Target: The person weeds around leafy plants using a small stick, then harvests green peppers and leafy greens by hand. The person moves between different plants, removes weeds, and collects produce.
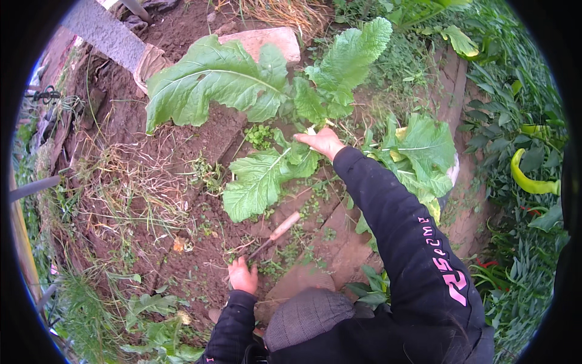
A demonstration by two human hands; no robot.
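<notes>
My right hand (322, 141) reaches to the base of a large leafy green plant (268, 175) in the upper middle and is closed around its pale stalks. Broad lobed leaves (218, 86) spread from there to both sides. Low in the picture, my left hand (243, 275) is on the soil at the metal end of a hand tool with a wooden handle (285, 225). The tool's head is hidden beneath or beyond that hand, and whether the fingers grip it is unclear. Cut-looking leaves (423, 150) lie in a pile to the right, beside my right sleeve.
A pale brick or stone block (268, 43) lies behind the plant. Pepper plants (532, 159) with a yellow-green pepper (527, 175) line the right side. Dry weeds (141, 182) cover soil at left. A grey post (107, 34) slants in at upper left, and a pipe (36, 187) juts in below.
</notes>
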